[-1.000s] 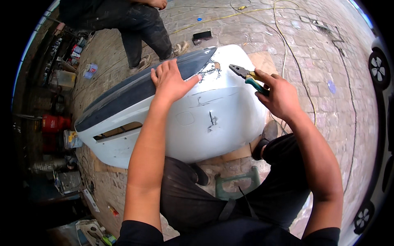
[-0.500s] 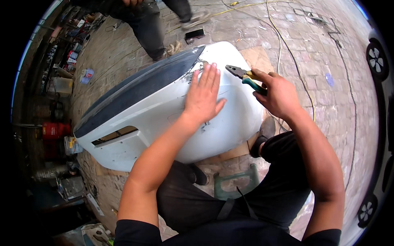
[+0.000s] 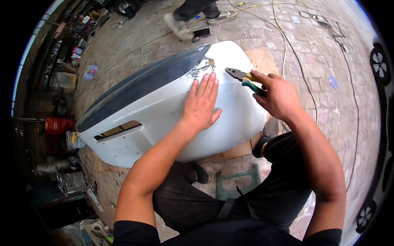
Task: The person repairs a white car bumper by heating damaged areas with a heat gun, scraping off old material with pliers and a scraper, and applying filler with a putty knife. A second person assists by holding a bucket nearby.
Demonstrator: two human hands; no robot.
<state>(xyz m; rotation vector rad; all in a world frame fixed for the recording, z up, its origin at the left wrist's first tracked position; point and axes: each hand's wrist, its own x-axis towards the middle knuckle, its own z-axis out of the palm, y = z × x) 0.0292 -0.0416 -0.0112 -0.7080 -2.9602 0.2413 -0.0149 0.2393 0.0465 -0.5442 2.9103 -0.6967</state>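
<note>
A white car bumper (image 3: 164, 117) with a dark grey band (image 3: 152, 74) lies in front of me. My left hand (image 3: 201, 100) rests on its white face, palm down, fingers stretched out and thumb apart. Just beyond those fingertips is a scuffed, dark-marked patch (image 3: 201, 67) with a small hole at its far end. In my right hand (image 3: 279, 94) is a pair of combination pliers (image 3: 240, 76) with green and yellow handles. The pliers' jaws point left, over the bumper's right end; whether they touch it I cannot tell.
A green plastic stool (image 3: 238, 180) stands between my legs. Cardboard (image 3: 262, 61) lies under the bumper. Cables (image 3: 297, 61) cross the brick paving. Beyond the bumper a person's shoes (image 3: 221, 17) show near a dark phone-like object (image 3: 202, 33). Cluttered shelves (image 3: 61, 82) line the left; a car (image 3: 379, 65) is at right.
My left hand has slid toward me along the bumper, uncovering more of the scuffed patch. The pliers have barely moved. The other person has walked farther off and to the right.
</note>
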